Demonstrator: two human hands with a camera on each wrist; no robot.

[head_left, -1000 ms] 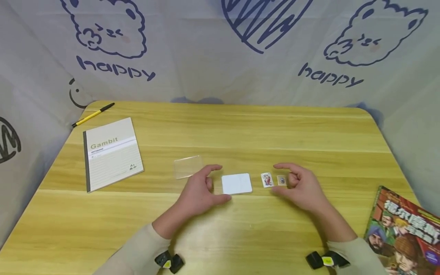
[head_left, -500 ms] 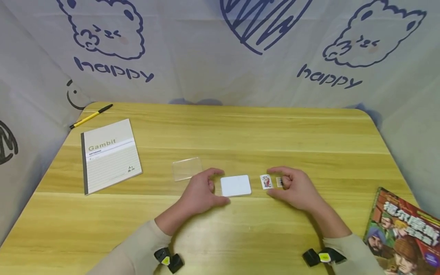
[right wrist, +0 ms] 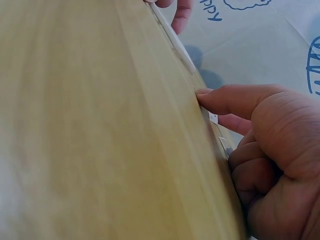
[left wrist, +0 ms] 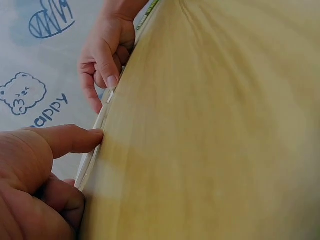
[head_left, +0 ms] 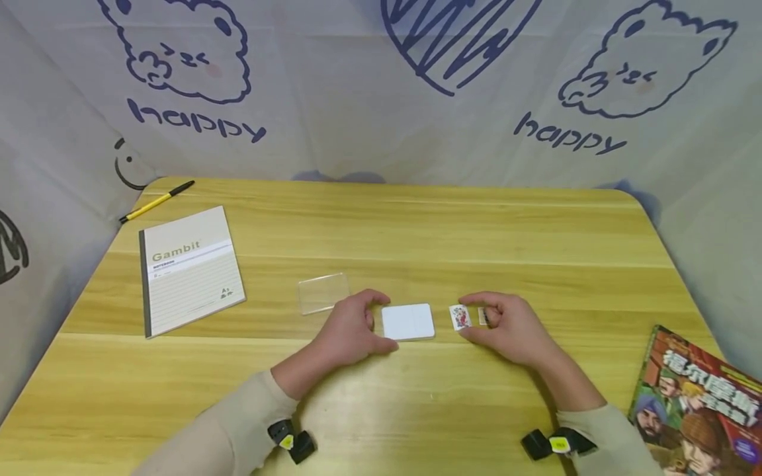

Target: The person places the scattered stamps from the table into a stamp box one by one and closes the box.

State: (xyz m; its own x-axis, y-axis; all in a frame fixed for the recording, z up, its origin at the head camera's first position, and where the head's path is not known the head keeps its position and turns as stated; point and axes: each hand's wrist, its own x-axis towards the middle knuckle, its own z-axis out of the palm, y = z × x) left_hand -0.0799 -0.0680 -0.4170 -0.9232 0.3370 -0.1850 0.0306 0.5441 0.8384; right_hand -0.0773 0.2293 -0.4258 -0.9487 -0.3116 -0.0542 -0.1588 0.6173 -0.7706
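In the head view a flat white rounded rectangle [head_left: 408, 322], like a card or thin box, lies mid-table. My left hand [head_left: 351, 330] is at its left end, index finger beyond the far edge and thumb at the near edge, not pressed together. To the right, a small joker-like playing card [head_left: 460, 317] lies between the bent index finger and thumb of my right hand [head_left: 508, 327]. Contact there cannot be told. A tiny square piece [head_left: 483, 316] is partly hidden under that hand. In the left wrist view the left thumb [left wrist: 80, 137] seems to meet the white rectangle's edge.
A clear plastic plate or lid [head_left: 323, 294] lies just behind the left hand. Farther left are a "Gambit" notebook [head_left: 190, 277] and a yellow-black pen [head_left: 157, 201]. A comic-style book [head_left: 696, 396] lies at the right edge, and a printed cloth [head_left: 417, 132] hangs behind.
My right hand has slid left, so its fingertips now flank the small card and cover part of the tiny square. The left fingertips have drawn slightly closer to the white rectangle.
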